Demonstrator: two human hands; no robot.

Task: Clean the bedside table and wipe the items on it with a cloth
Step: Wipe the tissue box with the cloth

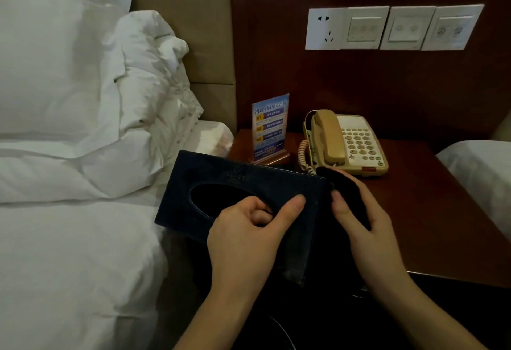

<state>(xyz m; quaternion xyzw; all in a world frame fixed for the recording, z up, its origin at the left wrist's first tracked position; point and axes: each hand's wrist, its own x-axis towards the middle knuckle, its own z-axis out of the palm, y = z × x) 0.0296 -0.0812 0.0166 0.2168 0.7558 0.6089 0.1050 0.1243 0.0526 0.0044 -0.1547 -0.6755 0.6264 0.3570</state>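
One dark navy rectangular tissue box cover with an oval opening (240, 197) is being held up in the air, tilted, in front of the left edge of the reddish-brown wooden counter (431, 211) and just beside the bed. The left hand (249, 233) is gripping it from the near side: the thumb is lying flat on the box's top face by its right end, while the curled fingers (258, 215) are hooking into the oval opening. The right hand (365, 228) is curling round one dark cloth (347, 192), bunched in the palm, and is pressing it against the right end of the box; its thumb is pointing up along the cloth.

Two things are standing on the counter behind the box. One upright blue printed sign in a clear stand with a wooden base (269, 128) is sitting at the back left. One beige corded telephone with a tan handset and coiled cord (345, 142) is lying just to the right of it, close to the cloth.

On the dark wood wall panel above, four white plates are lining up in a row (392, 28): one socket and three switch plates.

Two white beds are showing: one with piled white pillows and a rumpled duvet (83, 100) on the left, and the corner of a second (481, 167) at the right edge.
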